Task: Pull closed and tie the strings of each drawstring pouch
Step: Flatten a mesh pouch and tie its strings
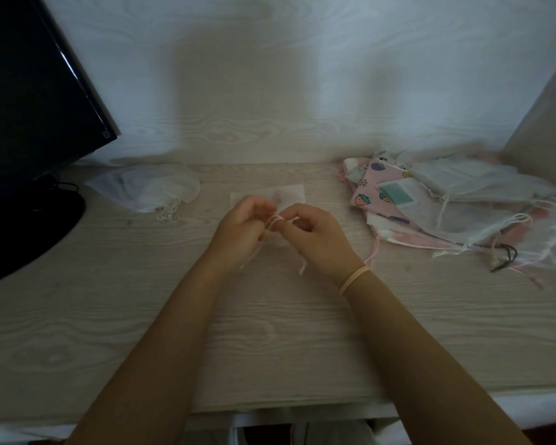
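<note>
- Pale wood-grain counter (270, 332) runs the width of the view, backed by a wall panel of the same pale grain; its near edge lies just above the person's lap.
- At far left, a black flat monitor (36, 91) on a dark round base takes up that corner and limits sideways room there.
- Just right of the base lies a sheer white drawstring pouch (151, 191), its white cords bunched in a small tangle at its mouth. It looks gathered, so I judge it finished and set aside, though the knot itself is too small to confirm.
- At centre, a small white pouch with a faint pink patch (286, 195) lies flat on the counter, partly hidden behind both hands.
- The left hand (238, 229) has its fingers curled, pinching a thin white cord (275, 221); loose ends trail down toward the wrist.
- The right hand (321, 236), with a pale band on the wrist, curls its fingers round the same cord, which loops between the two hands. I judge the knot is being formed, not yet drawn tight.
- At right, an untidy heap of pink printed and sheer white pouches (446, 213) spreads toward the counter's right end, strings straggling loose. These appear still to be done, so most of the task remains.
- Bare counter lies in front of the hands.
</note>
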Tool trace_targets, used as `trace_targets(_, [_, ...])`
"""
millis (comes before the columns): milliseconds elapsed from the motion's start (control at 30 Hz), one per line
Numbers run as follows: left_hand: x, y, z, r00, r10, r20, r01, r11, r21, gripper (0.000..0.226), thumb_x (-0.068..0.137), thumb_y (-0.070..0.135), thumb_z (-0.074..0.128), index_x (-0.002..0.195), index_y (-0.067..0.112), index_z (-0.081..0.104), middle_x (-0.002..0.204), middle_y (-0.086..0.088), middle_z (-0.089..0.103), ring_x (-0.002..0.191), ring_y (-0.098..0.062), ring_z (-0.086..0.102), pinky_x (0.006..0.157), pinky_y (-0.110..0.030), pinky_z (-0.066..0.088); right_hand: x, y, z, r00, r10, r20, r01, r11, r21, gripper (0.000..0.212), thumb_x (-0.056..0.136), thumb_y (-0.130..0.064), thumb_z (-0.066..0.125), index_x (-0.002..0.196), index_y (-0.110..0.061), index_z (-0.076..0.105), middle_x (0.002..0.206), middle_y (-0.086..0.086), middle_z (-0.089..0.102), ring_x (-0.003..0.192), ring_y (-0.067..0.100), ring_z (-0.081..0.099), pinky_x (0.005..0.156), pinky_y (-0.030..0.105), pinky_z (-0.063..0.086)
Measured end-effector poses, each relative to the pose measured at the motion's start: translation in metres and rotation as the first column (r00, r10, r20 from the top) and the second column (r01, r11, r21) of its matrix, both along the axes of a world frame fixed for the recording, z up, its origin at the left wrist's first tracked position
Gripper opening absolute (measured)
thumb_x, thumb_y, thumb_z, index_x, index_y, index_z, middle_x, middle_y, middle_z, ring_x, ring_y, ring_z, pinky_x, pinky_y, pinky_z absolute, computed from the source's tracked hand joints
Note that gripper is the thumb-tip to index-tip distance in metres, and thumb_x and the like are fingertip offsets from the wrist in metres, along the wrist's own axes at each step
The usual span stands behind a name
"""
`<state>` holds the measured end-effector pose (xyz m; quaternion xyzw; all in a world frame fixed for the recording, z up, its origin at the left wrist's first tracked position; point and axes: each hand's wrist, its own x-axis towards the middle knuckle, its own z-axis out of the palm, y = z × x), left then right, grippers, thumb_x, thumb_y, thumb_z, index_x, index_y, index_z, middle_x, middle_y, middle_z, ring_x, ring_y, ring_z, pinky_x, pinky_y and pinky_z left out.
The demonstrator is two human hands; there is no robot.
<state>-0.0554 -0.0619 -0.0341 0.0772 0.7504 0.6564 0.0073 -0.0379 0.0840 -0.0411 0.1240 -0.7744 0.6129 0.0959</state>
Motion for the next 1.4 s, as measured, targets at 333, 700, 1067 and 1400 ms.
trace_targets(333, [0.004, -0.01, -0.008, 0.98, -0.187, -0.065, 0.15, 0.916, -0.372, 0.009, 0.08, 0.02, 0.079, 0.085, 0.027, 0.076, 0.082, 0.01, 0.074, 0.076, -0.001, 0.066, 0.072, -0.013, 0.047, -0.007, 0.015, 0.005, 0.926, 0.078, 0.369, 0.185, 0.757, -0.627, 0.013, 0.098, -0.017, 0.05, 0.1, -0.012, 0.061, 0.062, 0.003, 0.051, 0.036, 0.008, 0.03, 0.039, 0.018, 0.017])
trace_targets(700, [0.004, -0.004, -0.007, 0.998, 0.048, 0.045, -0.051, 0.997, 0.062, 0.008, 0.088, 0.017, 0.07, 0.087, 0.016, 0.078, 0.082, -0.004, 0.075, 0.076, -0.01, 0.065, 0.074, -0.023, 0.053, -0.015, 0.014, -0.007, 0.928, -0.12, 0.352, 0.278, 0.854, -0.441, 0.046, 0.084, 0.004, 0.061, 0.123, 0.018, 0.041, 0.044, -0.001, 0.054, 0.034, 0.01, 0.039, 0.037, 0.017, 0.029])
trace_targets(1067, [0.003, -0.002, -0.007, 0.991, 0.132, 0.024, -0.132, 0.99, 0.041, 0.014, 0.09, 0.016, 0.067, 0.078, 0.011, 0.074, 0.063, 0.0, 0.063, 0.051, -0.009, 0.052, 0.046, -0.019, 0.037, -0.009, 0.021, 0.005, 0.929, -0.152, 0.339, 0.306, 0.828, -0.47, 0.036, 0.087, -0.002, 0.059, 0.118, -0.011, 0.044, 0.072, 0.007, 0.064, 0.044, 0.012, 0.04, 0.042, 0.023, 0.03])
trace_targets(1400, [0.012, 0.003, -0.005, 0.983, -0.183, -0.034, 0.159, 0.922, -0.352, 0.012, 0.084, 0.024, 0.075, 0.073, 0.018, 0.077, 0.054, 0.012, 0.056, 0.054, -0.002, 0.048, 0.057, -0.016, 0.037, -0.005, 0.016, 0.01, 0.982, -0.013, 0.19, 0.105, 0.869, -0.484, 0.012, 0.089, -0.003, 0.059, 0.086, -0.014, 0.062, 0.068, 0.002, 0.063, 0.061, 0.01, 0.049, 0.056, 0.022, 0.036])
